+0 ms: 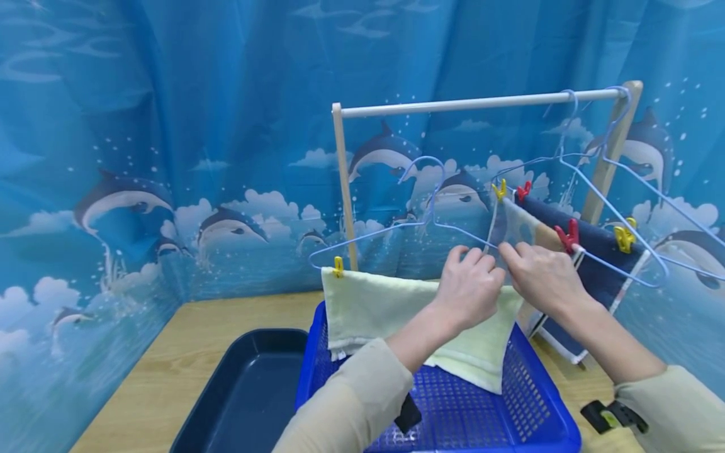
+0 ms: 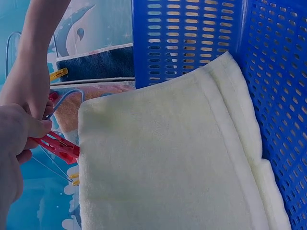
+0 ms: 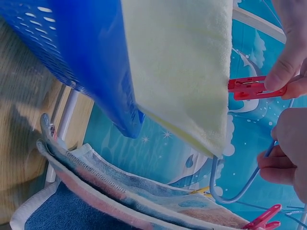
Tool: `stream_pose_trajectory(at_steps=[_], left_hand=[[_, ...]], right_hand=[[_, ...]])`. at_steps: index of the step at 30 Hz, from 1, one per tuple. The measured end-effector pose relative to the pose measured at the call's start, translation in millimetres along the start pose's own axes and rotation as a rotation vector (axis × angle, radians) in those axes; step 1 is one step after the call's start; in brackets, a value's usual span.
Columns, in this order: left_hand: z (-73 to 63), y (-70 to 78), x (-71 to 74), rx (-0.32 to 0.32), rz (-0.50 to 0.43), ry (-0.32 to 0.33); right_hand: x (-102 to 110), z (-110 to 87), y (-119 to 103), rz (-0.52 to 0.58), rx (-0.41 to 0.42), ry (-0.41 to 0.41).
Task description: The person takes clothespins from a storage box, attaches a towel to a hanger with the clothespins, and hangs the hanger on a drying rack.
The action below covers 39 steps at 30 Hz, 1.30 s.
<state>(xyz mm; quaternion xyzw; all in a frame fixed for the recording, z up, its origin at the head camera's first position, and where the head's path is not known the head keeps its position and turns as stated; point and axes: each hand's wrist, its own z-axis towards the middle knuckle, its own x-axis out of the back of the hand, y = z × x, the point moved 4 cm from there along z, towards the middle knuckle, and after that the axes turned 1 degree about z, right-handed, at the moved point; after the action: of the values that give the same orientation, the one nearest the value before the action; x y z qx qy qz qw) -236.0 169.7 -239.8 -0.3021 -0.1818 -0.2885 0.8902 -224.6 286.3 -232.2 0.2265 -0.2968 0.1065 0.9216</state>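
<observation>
A pale yellow towel (image 1: 385,308) hangs folded over the lower bar of a light blue hanger (image 1: 381,231), above a blue basket (image 1: 557,418). One yellow clothespin (image 1: 338,267) clips the towel at its left end. My left hand (image 1: 471,284) pinches a red clothespin (image 3: 249,89), whose jaws meet the towel's top edge near its right end. Close beside it, my right hand (image 1: 542,277) grips the hanger's right end with curled fingers. In the head view the hands hide the red clothespin and that end of the hanger.
A rack with a white rail (image 1: 476,104) stands behind. From it hang more blue hangers, with a navy towel (image 1: 595,251) and a patterned cloth (image 1: 523,220) clipped by red and yellow clothespins. A dark tray (image 1: 255,384) lies left of the basket on the wooden table (image 1: 147,365).
</observation>
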Motion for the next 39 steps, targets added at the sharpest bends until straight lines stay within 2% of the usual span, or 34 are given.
stream_pose_trajectory(at_steps=[10, 16, 27, 35, 39], left_hand=[[1.0, -4.8, 1.9, 0.044, -0.080, -0.040], [1.6, -3.0, 1.5, 0.044, -0.129, -0.058], [4.7, -5.3, -8.7, 0.076, -0.210, -0.227], [3.7, -2.9, -14.2, 0.065, -0.154, -0.247], [4.1, -2.5, -15.4, 0.065, -0.120, -0.301]], right_hand=[[2.4, -0.3, 1.0, -0.021, 0.010, 0.012], [3.6, 1.1, 0.3, -0.017, 0.019, 0.021], [6.0, 2.1, -1.3, -0.012, 0.024, 0.027], [5.7, 2.0, -1.1, -0.009, 0.016, 0.020], [5.8, 2.0, -0.8, -0.009, 0.018, 0.019]])
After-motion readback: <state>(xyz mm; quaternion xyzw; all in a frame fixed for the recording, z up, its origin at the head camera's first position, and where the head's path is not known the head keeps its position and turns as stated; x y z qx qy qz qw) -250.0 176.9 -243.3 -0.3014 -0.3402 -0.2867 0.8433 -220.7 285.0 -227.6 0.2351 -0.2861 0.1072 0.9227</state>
